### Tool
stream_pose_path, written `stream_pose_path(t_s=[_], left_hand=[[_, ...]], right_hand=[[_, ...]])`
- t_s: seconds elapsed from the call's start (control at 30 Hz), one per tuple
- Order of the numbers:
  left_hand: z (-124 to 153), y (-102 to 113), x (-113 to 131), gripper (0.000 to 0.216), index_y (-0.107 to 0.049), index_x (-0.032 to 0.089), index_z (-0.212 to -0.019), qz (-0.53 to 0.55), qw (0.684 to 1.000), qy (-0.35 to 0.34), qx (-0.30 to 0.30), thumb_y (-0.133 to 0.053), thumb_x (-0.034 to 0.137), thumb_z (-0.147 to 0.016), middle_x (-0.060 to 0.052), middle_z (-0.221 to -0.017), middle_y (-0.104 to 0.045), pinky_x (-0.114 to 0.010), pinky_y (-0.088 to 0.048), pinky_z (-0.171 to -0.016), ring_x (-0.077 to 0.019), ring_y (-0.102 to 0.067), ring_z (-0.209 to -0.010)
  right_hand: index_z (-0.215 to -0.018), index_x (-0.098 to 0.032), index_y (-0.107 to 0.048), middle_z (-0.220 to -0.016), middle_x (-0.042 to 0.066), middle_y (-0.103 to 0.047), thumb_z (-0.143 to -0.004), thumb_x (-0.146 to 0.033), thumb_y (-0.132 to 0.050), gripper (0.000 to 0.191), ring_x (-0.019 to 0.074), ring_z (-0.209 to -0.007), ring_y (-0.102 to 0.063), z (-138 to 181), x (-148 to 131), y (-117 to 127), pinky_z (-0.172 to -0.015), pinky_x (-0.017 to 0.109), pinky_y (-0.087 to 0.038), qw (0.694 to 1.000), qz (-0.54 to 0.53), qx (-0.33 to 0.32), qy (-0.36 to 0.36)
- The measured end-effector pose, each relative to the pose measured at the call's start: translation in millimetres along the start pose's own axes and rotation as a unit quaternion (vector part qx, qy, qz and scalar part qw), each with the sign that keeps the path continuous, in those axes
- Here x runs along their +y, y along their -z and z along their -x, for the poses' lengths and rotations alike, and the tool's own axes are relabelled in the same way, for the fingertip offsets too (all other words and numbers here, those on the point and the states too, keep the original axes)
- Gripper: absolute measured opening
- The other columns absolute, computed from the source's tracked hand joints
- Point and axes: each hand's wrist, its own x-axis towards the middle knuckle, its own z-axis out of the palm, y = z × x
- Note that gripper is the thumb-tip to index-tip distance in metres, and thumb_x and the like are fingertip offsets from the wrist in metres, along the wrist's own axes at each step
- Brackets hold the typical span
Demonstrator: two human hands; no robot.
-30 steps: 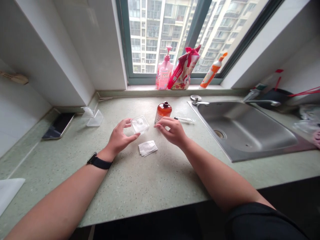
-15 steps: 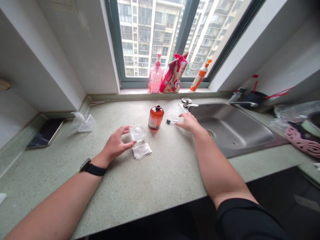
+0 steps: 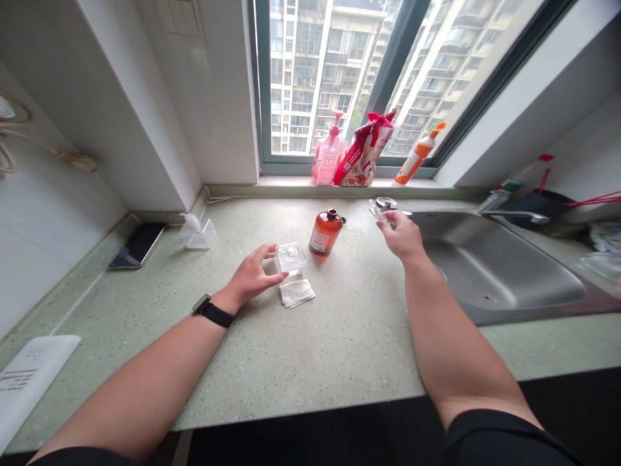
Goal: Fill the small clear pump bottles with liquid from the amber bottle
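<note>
My left hand (image 3: 252, 275) curls round a small clear square container (image 3: 290, 257) that stands on the green counter (image 3: 310, 349). A folded white tissue (image 3: 297, 292) lies just in front of the container. An amber bottle (image 3: 325, 234) without a cap stands right behind it. My right hand (image 3: 402, 234) is raised near the sink's left corner, its fingers pinched on a thin clear dropper (image 3: 377, 212) that points left toward the bottle.
A steel sink (image 3: 495, 265) fills the right side. A phone (image 3: 138, 244) and a clear plastic piece (image 3: 196, 233) lie at the back left. A pink pump bottle (image 3: 328, 158), a red bag (image 3: 363, 155) and an orange bottle (image 3: 416, 157) stand on the sill. White paper (image 3: 29, 375) lies front left.
My right hand left the spot beside the bottle, reached right to the dropper on the counter, took hold of it and lifted it. My left hand stayed on the clear container.
</note>
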Motion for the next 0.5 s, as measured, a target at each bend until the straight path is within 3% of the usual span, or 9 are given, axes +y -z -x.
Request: stream_pose_path(t_s=[0.07,0.2,0.3,0.4,0.5], left_hand=[[0.2,-0.6,-0.9,0.058,-0.063,0.022,-0.132,0.002,1.000,-0.006,0.001,-0.087,0.041,-0.082,-0.015,-0.132,-0.075,-0.054,-0.064,-0.101,-0.0327,-0.078,-0.116],[0.6,-1.1,-2.2,0.058,-0.063,0.022,-0.133,0.005,1.000,-0.011,0.001,-0.087,0.041,-0.083,-0.015,-0.133,-0.074,-0.054,-0.063,-0.101,-0.0326,-0.078,-0.116],[0.5,-1.0,-2.8,0.059,-0.063,0.023,-0.134,0.008,1.000,-0.005,-0.001,-0.086,0.043,-0.083,-0.014,-0.132,-0.075,-0.054,-0.064,-0.101,-0.0334,-0.078,-0.117],[-0.1,-1.0,-3.9,0.060,-0.063,0.024,-0.134,0.009,1.000,0.005,-0.005,-0.086,0.044,-0.083,-0.014,-0.133,-0.075,-0.055,-0.064,-0.100,-0.0344,-0.078,-0.118],[-0.9,-1.0,-5.2,0.061,-0.063,0.024,-0.135,0.006,1.000,0.014,-0.007,-0.086,0.045,-0.083,-0.015,-0.135,-0.075,-0.056,-0.064,-0.100,-0.0353,-0.078,-0.118]], right_hand=[[-0.111,-0.024,-0.074,-0.120,0.017,-0.081,-0.091,-0.048,-0.067,0.032,0.0366,-0.114,-0.075,0.7,-5.6,2.2,-0.100,0.052,-0.056,0.999,-0.024,0.019,0.012],[-0.104,-0.023,-0.075,-0.116,0.018,-0.082,-0.089,-0.050,-0.069,0.031,0.0365,-0.112,-0.076,6.5,-14.4,-0.8,-0.102,0.052,-0.055,1.000,-0.016,-0.020,-0.005],[-0.103,-0.022,-0.075,-0.113,0.018,-0.082,-0.090,-0.054,-0.067,0.036,0.0360,-0.110,-0.076,9.9,-19.2,-2.8,-0.100,0.051,-0.057,0.999,-0.031,-0.012,-0.030],[-0.110,-0.022,-0.074,-0.110,0.016,-0.082,-0.094,-0.062,-0.061,0.045,0.0336,-0.105,-0.077,9.3,-27.7,0.9,-0.097,0.050,-0.058,0.995,-0.095,0.031,-0.029],[-0.115,-0.023,-0.071,-0.106,0.011,-0.080,-0.097,-0.070,-0.056,0.053,0.0285,-0.101,-0.077,4.0,-47.2,9.4,-0.096,0.047,-0.059,0.979,-0.200,0.035,0.028]])
